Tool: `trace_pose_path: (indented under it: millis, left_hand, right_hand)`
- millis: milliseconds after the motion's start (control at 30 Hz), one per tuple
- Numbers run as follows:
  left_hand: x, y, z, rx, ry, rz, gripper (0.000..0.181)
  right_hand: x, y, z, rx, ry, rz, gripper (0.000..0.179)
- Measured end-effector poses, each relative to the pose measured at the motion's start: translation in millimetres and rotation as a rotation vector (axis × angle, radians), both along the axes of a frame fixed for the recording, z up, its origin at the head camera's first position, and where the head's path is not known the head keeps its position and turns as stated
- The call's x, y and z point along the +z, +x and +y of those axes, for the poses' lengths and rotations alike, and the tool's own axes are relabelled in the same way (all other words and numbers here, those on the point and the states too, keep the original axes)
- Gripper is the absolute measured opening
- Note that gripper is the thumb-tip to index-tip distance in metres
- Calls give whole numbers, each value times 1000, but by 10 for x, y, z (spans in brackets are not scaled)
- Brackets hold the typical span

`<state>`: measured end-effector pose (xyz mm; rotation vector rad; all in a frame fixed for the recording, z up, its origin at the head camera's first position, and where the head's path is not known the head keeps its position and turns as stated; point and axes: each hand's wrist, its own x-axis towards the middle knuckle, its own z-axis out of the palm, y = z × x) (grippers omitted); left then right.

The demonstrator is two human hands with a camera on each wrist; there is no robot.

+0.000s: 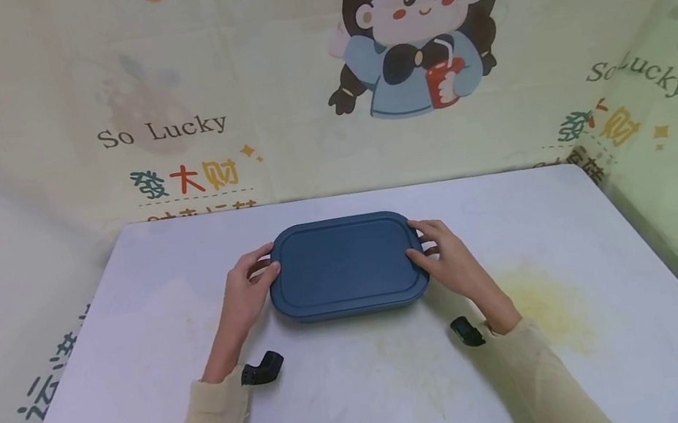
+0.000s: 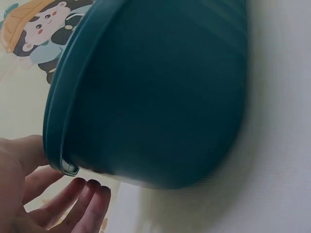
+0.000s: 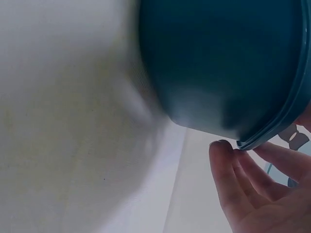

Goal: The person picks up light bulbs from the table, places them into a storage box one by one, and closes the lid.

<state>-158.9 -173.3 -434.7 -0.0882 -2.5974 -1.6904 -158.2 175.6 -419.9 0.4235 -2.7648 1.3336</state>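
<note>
A dark blue rectangular storage box with rounded corners and a flat lid is at the middle of the white table, its lid facing up. The left hand grips its left end, thumb on the lid's edge. At the opposite end, the right hand holds the rim the same way. The left wrist view shows the box's smooth side wall and overhanging lid rim, with fingers curled beside the rim. In the right wrist view, fingertips lie right at the lid's lower corner.
The white table carries a yellowish stain on its right side. Behind it hangs a cream cloth backdrop with cartoon figures and lettering. Black wrist devices stick out from both sleeves.
</note>
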Motion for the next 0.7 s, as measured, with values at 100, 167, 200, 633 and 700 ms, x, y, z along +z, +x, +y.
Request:
trace_pose_path:
  millis: [100, 167, 200, 633, 700]
  left_hand:
    - [0, -18, -11, 4, 10, -13, 45]
    - [0, -19, -17, 4, 10, -16, 47]
    - [-1, -17, -19, 4, 13, -17, 48]
    - [168, 47, -4, 30, -89, 93, 49]
    - [209, 65, 8, 27, -124, 119, 50]
  right_hand:
    - [8, -13, -5, 4, 19, -2, 54]
    - [18, -19, -7, 5, 27, 2, 56]
    - [25, -19, -6, 3, 31, 3, 57]
    - [182, 38, 30, 26, 165, 109, 66]
    - [220, 63, 20, 34, 192, 117, 68]
